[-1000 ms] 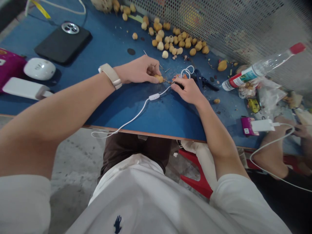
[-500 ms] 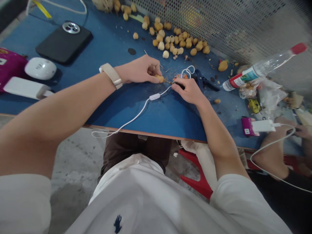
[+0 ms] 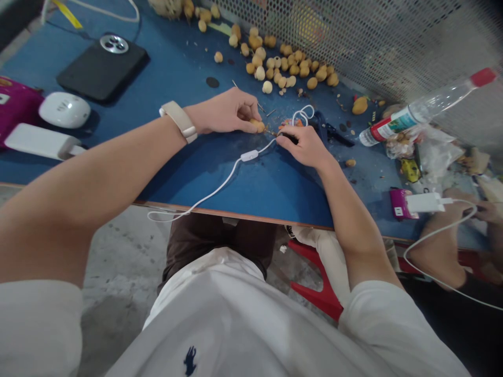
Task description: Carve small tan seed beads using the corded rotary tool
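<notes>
In the head view my left hand (image 3: 230, 111) pinches a small tan gourd (image 3: 258, 125) against the blue tabletop (image 3: 220, 157). Close to its right, my right hand (image 3: 307, 145) is closed around a corded pen-like tool (image 3: 290, 137) with a dark handle. The thin tip points left at the gourd's narrow end; whether they touch I cannot tell. Near the tool runs a white cord with an inline switch (image 3: 249, 156), which loops over the table's front edge. Orange bits and a dark blue object (image 3: 323, 125) lie just behind my right hand, partly hidden by it.
Many small gourds (image 3: 293, 65) lie along the perforated metal screen (image 3: 353, 47). At left are a black phone (image 3: 102, 70), a white case (image 3: 65, 111) and a white power bank (image 3: 41, 142). A plastic bottle (image 3: 401, 120) leans at right, near another person's arm (image 3: 442, 246).
</notes>
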Demonstrator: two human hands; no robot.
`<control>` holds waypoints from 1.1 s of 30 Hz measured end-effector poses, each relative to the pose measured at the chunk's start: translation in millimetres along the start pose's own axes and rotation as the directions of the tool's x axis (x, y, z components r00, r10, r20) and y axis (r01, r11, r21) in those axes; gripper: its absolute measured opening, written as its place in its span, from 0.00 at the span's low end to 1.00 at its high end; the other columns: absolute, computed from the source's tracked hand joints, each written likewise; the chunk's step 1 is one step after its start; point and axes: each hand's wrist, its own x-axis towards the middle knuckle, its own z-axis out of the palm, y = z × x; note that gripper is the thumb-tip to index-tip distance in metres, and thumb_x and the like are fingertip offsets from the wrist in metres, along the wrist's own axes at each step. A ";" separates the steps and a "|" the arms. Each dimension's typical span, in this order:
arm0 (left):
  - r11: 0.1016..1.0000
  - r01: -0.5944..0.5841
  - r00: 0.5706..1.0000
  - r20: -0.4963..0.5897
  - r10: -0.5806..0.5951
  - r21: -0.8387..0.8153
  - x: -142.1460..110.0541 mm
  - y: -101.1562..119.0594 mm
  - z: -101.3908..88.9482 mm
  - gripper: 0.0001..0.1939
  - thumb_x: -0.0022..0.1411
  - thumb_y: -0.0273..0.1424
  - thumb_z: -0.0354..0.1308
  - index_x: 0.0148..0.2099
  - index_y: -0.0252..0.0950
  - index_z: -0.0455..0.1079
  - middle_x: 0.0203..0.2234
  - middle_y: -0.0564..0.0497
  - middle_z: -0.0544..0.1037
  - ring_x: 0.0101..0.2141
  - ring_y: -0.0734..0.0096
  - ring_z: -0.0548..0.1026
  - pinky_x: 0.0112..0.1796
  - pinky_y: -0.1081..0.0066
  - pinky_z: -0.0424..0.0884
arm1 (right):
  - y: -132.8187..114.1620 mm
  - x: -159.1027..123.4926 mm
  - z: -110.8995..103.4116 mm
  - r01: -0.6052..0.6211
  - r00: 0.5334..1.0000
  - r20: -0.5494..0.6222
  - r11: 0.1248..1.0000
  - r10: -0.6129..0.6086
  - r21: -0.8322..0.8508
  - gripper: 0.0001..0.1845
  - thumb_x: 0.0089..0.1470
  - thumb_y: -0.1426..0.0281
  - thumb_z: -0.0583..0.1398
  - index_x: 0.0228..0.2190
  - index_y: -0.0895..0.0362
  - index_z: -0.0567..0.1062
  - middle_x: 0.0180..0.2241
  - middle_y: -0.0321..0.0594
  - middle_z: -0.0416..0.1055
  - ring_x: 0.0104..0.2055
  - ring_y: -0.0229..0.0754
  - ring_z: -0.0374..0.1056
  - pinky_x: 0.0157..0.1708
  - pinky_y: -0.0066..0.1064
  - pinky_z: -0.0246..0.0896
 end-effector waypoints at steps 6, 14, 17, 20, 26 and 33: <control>0.999 -0.028 1.000 0.004 0.028 0.019 -0.1 1.2 -2.2 0.20 0.62 0.56 0.81 0.43 0.50 0.85 0.45 0.49 0.95 0.53 0.51 0.84 0.61 0.44 0.80 | -2.7 0.0 -2.3 -0.027 0.999 0.033 1.000 0.027 -0.012 0.47 0.77 0.19 0.56 0.48 0.46 0.89 0.39 0.45 0.83 0.47 0.61 0.79 0.56 0.55 0.75; 0.999 0.003 1.000 -0.005 -0.003 0.043 -0.8 4.6 -1.7 0.22 0.62 0.58 0.80 0.44 0.49 0.84 0.50 0.45 0.95 0.50 0.50 0.86 0.61 0.42 0.81 | -2.9 0.7 -2.3 -0.018 0.999 0.026 1.000 0.019 -0.025 0.45 0.79 0.21 0.57 0.46 0.48 0.88 0.39 0.45 0.84 0.45 0.60 0.79 0.55 0.55 0.76; 0.999 0.016 1.000 0.004 -0.017 0.040 -1.2 5.3 -2.2 0.23 0.62 0.58 0.81 0.46 0.48 0.85 0.49 0.46 0.96 0.52 0.49 0.86 0.61 0.45 0.81 | -1.8 0.9 -1.5 -0.007 1.000 0.018 1.000 0.008 -0.017 0.43 0.80 0.23 0.58 0.46 0.48 0.88 0.39 0.43 0.83 0.45 0.59 0.79 0.55 0.53 0.76; 1.000 0.008 1.000 -0.001 -0.008 0.026 -1.8 5.5 -2.7 0.23 0.61 0.58 0.82 0.44 0.49 0.84 0.49 0.48 0.96 0.53 0.47 0.87 0.62 0.43 0.81 | -0.2 0.7 -0.7 0.004 1.000 0.008 1.000 -0.004 -0.013 0.44 0.80 0.23 0.57 0.46 0.47 0.87 0.38 0.42 0.82 0.45 0.58 0.78 0.55 0.52 0.75; 1.000 0.018 1.000 -0.009 -0.018 0.000 -3.7 6.5 -1.0 0.24 0.62 0.60 0.83 0.42 0.49 0.85 0.49 0.47 0.95 0.52 0.47 0.87 0.62 0.40 0.80 | -0.3 1.0 -0.5 -0.015 1.000 0.009 1.000 0.015 -0.020 0.46 0.79 0.20 0.54 0.45 0.47 0.86 0.37 0.43 0.80 0.43 0.58 0.77 0.54 0.53 0.75; 1.000 0.014 1.000 -0.002 -0.014 0.004 -4.8 8.5 -0.5 0.20 0.65 0.55 0.80 0.44 0.48 0.83 0.48 0.49 0.94 0.52 0.52 0.85 0.61 0.44 0.78 | -1.4 1.4 -0.6 -0.010 1.000 0.006 1.000 0.011 -0.008 0.47 0.78 0.19 0.54 0.46 0.46 0.86 0.37 0.43 0.80 0.44 0.58 0.78 0.54 0.52 0.76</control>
